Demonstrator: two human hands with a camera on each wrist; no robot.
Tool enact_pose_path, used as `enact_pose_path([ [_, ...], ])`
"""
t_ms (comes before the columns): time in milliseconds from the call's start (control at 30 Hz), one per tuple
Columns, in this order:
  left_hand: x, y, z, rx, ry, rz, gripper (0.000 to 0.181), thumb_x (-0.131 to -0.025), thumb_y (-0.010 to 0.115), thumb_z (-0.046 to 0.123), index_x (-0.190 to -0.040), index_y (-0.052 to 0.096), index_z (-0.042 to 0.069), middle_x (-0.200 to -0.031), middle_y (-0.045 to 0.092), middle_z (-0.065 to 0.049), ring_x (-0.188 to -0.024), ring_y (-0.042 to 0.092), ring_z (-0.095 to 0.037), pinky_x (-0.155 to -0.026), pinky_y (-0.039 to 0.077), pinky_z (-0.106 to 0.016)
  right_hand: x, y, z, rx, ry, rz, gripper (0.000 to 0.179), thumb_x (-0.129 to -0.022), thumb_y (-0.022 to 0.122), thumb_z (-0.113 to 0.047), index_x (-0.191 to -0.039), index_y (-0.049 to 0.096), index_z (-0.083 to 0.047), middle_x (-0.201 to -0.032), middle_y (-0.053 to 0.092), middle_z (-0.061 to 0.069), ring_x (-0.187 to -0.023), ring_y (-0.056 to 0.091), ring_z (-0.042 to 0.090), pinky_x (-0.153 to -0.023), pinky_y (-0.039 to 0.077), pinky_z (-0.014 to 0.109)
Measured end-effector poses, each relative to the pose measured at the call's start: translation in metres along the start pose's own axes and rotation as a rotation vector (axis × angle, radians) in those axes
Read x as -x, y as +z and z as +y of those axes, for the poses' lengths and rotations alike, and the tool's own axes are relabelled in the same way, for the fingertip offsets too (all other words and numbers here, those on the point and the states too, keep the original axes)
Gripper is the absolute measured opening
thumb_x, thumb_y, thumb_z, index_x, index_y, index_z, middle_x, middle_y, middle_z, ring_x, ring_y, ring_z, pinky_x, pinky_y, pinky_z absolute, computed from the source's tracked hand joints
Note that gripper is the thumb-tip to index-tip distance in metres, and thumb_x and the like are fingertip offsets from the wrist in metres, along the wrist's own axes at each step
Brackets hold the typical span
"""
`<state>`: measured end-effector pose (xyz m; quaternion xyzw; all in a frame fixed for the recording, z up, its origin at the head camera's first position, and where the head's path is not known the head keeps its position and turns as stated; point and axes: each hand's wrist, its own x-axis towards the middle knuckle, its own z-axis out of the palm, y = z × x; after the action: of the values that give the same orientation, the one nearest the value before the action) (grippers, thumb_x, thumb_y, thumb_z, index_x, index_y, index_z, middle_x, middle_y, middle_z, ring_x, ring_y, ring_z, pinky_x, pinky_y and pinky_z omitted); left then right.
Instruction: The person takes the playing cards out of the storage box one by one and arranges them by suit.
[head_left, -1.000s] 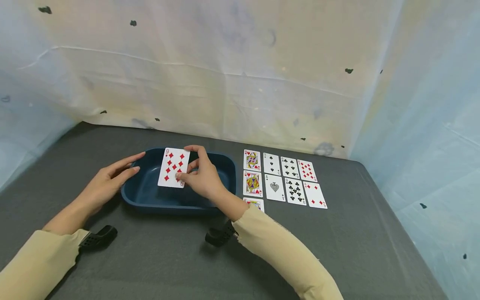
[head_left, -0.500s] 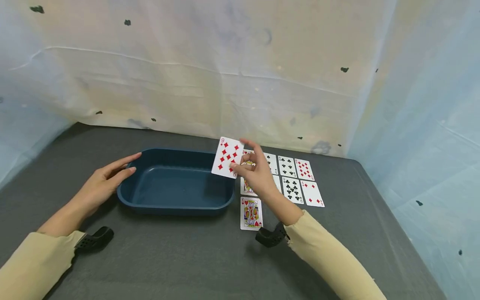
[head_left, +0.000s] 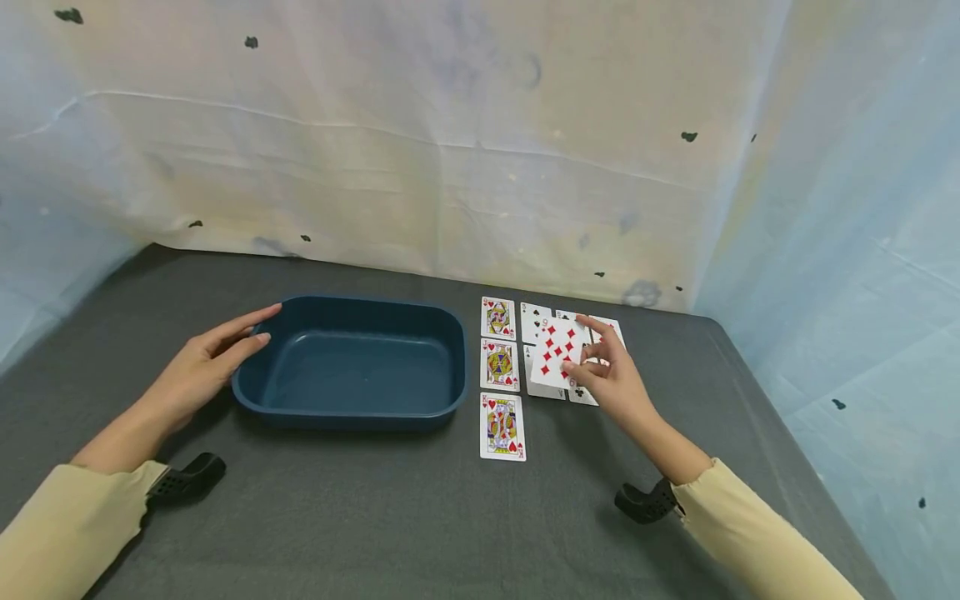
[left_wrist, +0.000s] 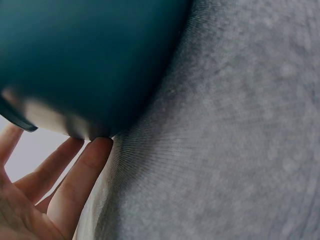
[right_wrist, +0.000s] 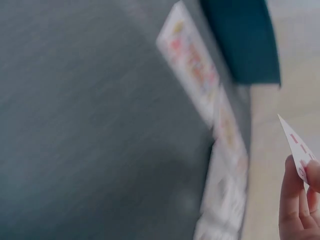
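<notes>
My right hand point(head_left: 618, 379) pinches a nine of diamonds point(head_left: 555, 354) between thumb and fingers, face up. This card hovers above the laid-out cards and covers parts of the ace of spades point(head_left: 546, 391) and the nine of clubs point(head_left: 581, 396). In the right wrist view the nine of diamonds point(right_wrist: 298, 150) shows edge-on at the far right. At the left end of the dark blue tray point(head_left: 352, 415), my left hand point(head_left: 202, 367) touches the rim with nearly straight fingers. The left wrist view has its fingertips against the tray's outer wall point(left_wrist: 90, 65).
Right of the tray, a queen point(head_left: 498, 318), a jack point(head_left: 499, 364) and a king of hearts point(head_left: 503, 427) form a column. Columns of spades, clubs and diamonds stand to their right, partly hidden by my hand. A pale cloth point(head_left: 375, 183) hangs behind the grey table point(head_left: 337, 517).
My right hand has carried the nine of diamonds from over the tray rightward to above the card rows. The king of hearts has come fully into view. My left hand stays at the tray.
</notes>
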<state>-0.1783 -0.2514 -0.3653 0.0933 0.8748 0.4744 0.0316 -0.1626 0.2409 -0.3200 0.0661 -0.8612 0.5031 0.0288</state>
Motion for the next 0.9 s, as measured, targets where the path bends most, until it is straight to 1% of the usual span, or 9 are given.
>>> enact_pose_path([
  [233,0.000,0.001,-0.001,0.003,0.002,-0.001,0.051,-0.102,0.042,0.043,-0.150,0.027,0.037,-0.157,0.019,-0.020,-0.134,0.028,-0.044,-0.073,0.035,-0.016,0.026,-0.031,0.031,0.110,0.031,-0.020,0.065,-0.091,0.065,-0.007,-0.147,0.032,-0.012,-0.096,0.050,0.015,-0.070,0.060,0.007,-0.064,0.048,0.023],
  [400,-0.001,0.000,0.000,-0.001,-0.011,-0.003,0.052,-0.101,0.041,0.044,-0.150,0.027,0.039,-0.157,0.020,-0.020,-0.134,0.028,-0.043,-0.075,0.036,-0.022,0.042,-0.049,0.051,0.143,0.009,-0.076,0.064,-0.091,0.063,-0.003,-0.146,0.030,-0.006,-0.093,0.049,0.016,-0.066,0.061,0.008,-0.060,0.048,0.026],
  [500,-0.002,0.000,0.001,-0.005,-0.021,-0.003,0.052,-0.101,0.041,0.045,-0.150,0.026,0.039,-0.157,0.020,-0.020,-0.135,0.027,-0.044,-0.084,0.039,-0.034,0.050,-0.058,0.061,0.150,-0.038,-0.121,0.063,-0.091,0.063,0.000,-0.145,0.030,-0.001,-0.089,0.051,0.016,-0.063,0.060,0.008,-0.057,0.048,0.026],
  [533,-0.002,0.000,0.002,-0.002,-0.024,-0.006,0.052,-0.101,0.041,0.045,-0.150,0.026,0.039,-0.157,0.019,-0.020,-0.135,0.026,-0.045,-0.088,0.039,-0.041,0.053,-0.061,0.064,0.156,-0.055,-0.133,0.063,-0.090,0.063,0.000,-0.144,0.031,0.001,-0.087,0.051,0.015,-0.062,0.058,0.008,-0.055,0.047,0.026],
  [633,-0.002,0.000,0.003,0.013,-0.026,-0.010,0.052,-0.101,0.041,0.045,-0.151,0.025,0.039,-0.158,0.018,-0.020,-0.136,0.025,-0.047,-0.092,0.034,-0.058,0.061,-0.069,0.070,0.191,-0.098,-0.162,0.062,-0.088,0.065,0.001,-0.141,0.034,0.005,-0.083,0.053,0.013,-0.060,0.053,0.006,-0.052,0.044,0.025],
  [700,-0.002,0.001,0.003,0.020,-0.024,-0.013,0.052,-0.101,0.041,0.045,-0.151,0.025,0.039,-0.158,0.017,-0.020,-0.136,0.024,-0.047,-0.093,0.033,-0.060,0.066,-0.075,0.073,0.225,-0.117,-0.175,0.061,-0.087,0.067,0.001,-0.139,0.037,0.006,-0.081,0.054,0.010,-0.060,0.051,0.005,-0.051,0.043,0.024],
  [733,-0.002,0.001,0.003,0.021,-0.023,-0.014,0.052,-0.101,0.041,0.045,-0.151,0.025,0.039,-0.158,0.017,-0.020,-0.136,0.024,-0.047,-0.093,0.034,-0.059,0.068,-0.077,0.074,0.241,-0.120,-0.183,0.060,-0.086,0.067,0.001,-0.139,0.038,0.006,-0.080,0.054,0.008,-0.060,0.050,0.005,-0.051,0.043,0.023],
  [800,-0.002,0.000,0.002,0.012,-0.022,-0.017,0.052,-0.101,0.041,0.045,-0.151,0.025,0.039,-0.158,0.017,-0.019,-0.136,0.025,-0.046,-0.092,0.038,-0.049,0.072,-0.081,0.075,0.285,-0.117,-0.194,0.059,-0.086,0.069,-0.002,-0.138,0.041,0.004,-0.079,0.055,0.005,-0.060,0.050,0.004,-0.052,0.043,0.022],
  [900,-0.002,-0.001,0.000,-0.004,-0.020,-0.016,0.052,-0.101,0.041,0.044,-0.150,0.026,0.039,-0.157,0.019,-0.020,-0.132,0.030,-0.041,-0.081,0.040,-0.029,0.076,-0.087,0.075,0.336,-0.100,-0.214,0.058,-0.085,0.071,-0.006,-0.136,0.044,0.002,-0.079,0.056,0.002,-0.060,0.049,0.003,-0.052,0.043,0.022],
])
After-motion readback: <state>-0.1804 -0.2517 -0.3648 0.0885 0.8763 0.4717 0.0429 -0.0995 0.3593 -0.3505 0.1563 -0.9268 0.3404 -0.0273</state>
